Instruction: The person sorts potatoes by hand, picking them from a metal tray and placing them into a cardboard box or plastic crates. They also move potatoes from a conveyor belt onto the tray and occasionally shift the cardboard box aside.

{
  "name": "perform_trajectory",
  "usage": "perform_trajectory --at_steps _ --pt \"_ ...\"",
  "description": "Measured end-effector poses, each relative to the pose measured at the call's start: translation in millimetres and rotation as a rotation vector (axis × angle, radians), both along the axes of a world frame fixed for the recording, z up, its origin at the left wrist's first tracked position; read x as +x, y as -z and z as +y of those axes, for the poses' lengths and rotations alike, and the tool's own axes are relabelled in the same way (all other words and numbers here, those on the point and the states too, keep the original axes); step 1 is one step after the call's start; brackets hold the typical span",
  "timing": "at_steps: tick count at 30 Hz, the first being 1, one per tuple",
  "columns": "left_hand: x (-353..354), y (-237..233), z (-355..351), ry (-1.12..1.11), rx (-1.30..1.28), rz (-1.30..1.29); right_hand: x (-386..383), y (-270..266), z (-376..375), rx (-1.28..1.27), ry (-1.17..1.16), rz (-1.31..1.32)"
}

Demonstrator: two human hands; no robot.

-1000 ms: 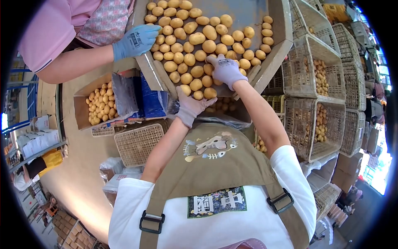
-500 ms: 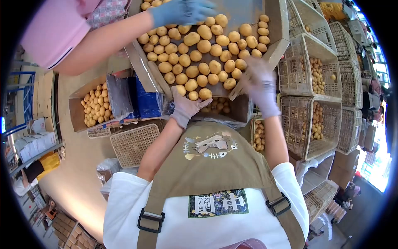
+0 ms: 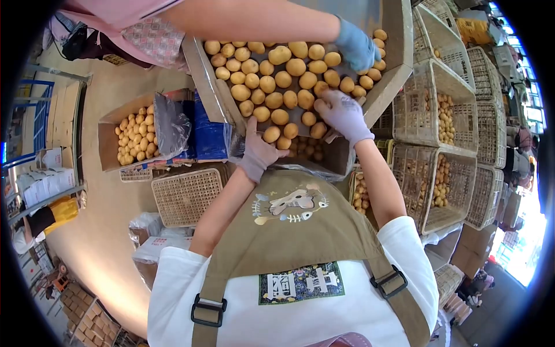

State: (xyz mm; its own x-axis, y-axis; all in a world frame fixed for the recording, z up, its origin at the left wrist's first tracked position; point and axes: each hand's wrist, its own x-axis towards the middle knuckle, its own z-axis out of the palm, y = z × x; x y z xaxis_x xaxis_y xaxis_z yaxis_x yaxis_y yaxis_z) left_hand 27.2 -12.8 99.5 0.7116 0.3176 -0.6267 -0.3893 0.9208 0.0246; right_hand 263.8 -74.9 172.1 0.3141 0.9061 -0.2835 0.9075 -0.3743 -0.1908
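Many round yellow-brown potatoes (image 3: 296, 67) lie on a sorting tray (image 3: 202, 81) with raised sides. At the tray's near mouth, my left hand (image 3: 260, 149), in a pale glove, is spread with thumb and fingers apart beside two potatoes. On the right side of the mouth my right hand (image 3: 342, 114), gloved too, reaches over the potatoes; its fingertips touch one near the edge, and whether they grip it is hard to tell. Below the mouth, a lined box (image 3: 338, 162) holds more potatoes.
A co-worker's blue-gloved hand (image 3: 357, 47) reaches over the tray's right part. On the left stand a carton of potatoes (image 3: 107, 139) and an upturned plastic basket (image 3: 188, 196). Stacked plastic crates (image 3: 415, 118), some holding potatoes, line the right.
My right hand has moved left and inward onto the potatoes. My left hand stays near the mouth. The co-worker's hand has moved right and down across the tray. Potatoes near the mouth have shifted.
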Motion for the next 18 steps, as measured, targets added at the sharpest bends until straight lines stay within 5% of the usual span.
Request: perform_trajectory --at_steps 2,5,16,18 --pt "5 36 -5 0.103 0.406 -0.110 -2 -15 10 -0.045 0.143 0.013" --pt "25 34 -6 0.042 -0.079 -0.327 -4 9 22 -0.123 0.093 0.078" --pt "22 29 -12 0.018 -0.161 -0.241 -22 -2 27 -0.227 0.208 0.137" --pt "21 32 -9 0.041 -0.115 -0.257 -22 -1 18 -0.053 0.229 0.203"
